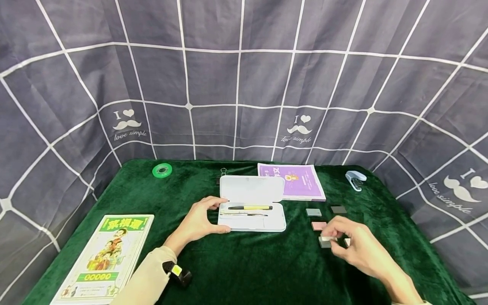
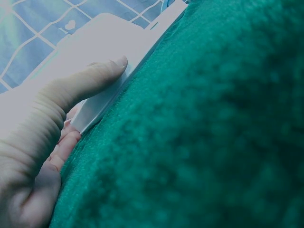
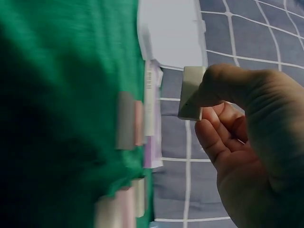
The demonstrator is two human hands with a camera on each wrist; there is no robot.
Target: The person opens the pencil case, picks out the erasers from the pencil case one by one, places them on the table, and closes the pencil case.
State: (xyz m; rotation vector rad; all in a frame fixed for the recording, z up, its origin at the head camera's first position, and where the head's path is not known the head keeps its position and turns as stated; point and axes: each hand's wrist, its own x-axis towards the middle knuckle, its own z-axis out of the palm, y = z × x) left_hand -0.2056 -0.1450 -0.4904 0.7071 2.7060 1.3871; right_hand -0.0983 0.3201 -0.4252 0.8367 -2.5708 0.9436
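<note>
Right hand [image 1: 360, 248], grip pinched on one pale eraser [image 3: 191, 92] between thumb and forefinger, lifted just clear of the green table [image 1: 244, 271], right of the open white pencil case [image 1: 251, 209]. Left hand [image 1: 198, 222], grip curled round the case's left end, thumb [image 2: 90, 78] pressed along its near edge, steadying it.

Risk, as judged: eraser held only by a thin edge, so liable to slip and drop among the others lying beneath the hand; case light and lidded, so liable to slide or snap shut should the left grip loosen; soft pile of the cloth likely to let small blocks tip.

Count, outward from the case:
- inside the case, two pens [image 1: 249, 208], one yellow-barrelled, one slim and dark;
- right of the case, at least four more small blocks on the cloth, among them a grey one [image 1: 313, 212], a dark one [image 1: 338, 209] and a pink one [image 1: 318, 225]; others part-hidden by the hand;
- behind the case, one purple booklet [image 1: 297, 181] and one binder clip [image 1: 223, 173];
- far right, one stapler [image 1: 355, 180];
- far left, one green tape roll [image 1: 162, 170];
- near left, one illustrated book [image 1: 108, 258].
</note>
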